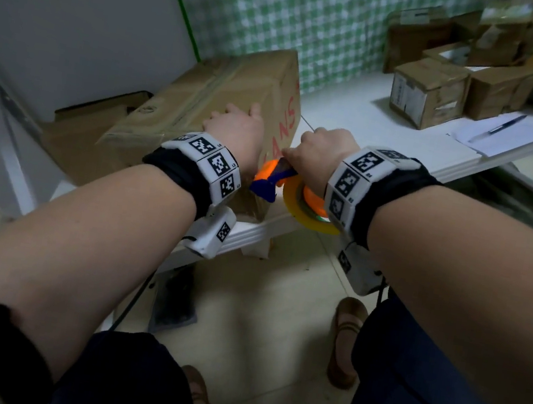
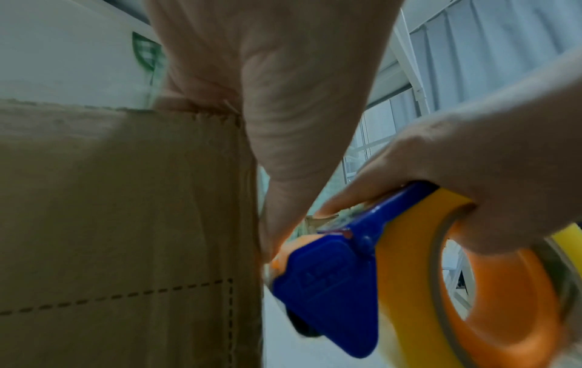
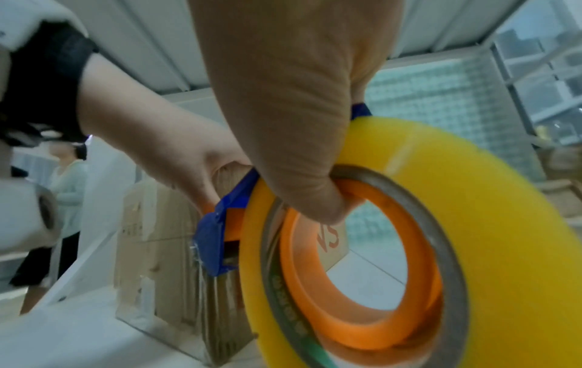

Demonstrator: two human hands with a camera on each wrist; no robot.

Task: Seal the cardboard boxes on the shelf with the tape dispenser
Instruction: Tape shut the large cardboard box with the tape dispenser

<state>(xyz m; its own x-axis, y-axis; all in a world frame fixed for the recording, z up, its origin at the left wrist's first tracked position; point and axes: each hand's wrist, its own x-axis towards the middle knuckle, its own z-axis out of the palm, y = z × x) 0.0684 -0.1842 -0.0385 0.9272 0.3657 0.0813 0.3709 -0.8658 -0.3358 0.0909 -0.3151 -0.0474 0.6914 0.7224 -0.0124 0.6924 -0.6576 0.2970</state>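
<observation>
A large cardboard box [image 1: 226,92] with red lettering stands at the left end of the white shelf [image 1: 367,120]. My left hand [image 1: 234,128] grips its near top corner, fingers over the top edge and thumb down the side [image 2: 277,199]. My right hand [image 1: 321,151] holds the tape dispenser [image 1: 273,182], blue and orange with a yellow tape roll [image 1: 305,211], against the box's near vertical edge. In the right wrist view my fingers [image 3: 315,194] hook through the orange core, and clear tape runs down the box [image 3: 163,249] below the blue head [image 3: 214,236].
Several smaller cardboard boxes [image 1: 427,91] are stacked at the shelf's back right, with a pen [image 1: 505,125] on paper in front of them. Another box [image 1: 87,140] sits low at the left. A person [image 3: 66,186] stands in the background. Tiled floor lies below.
</observation>
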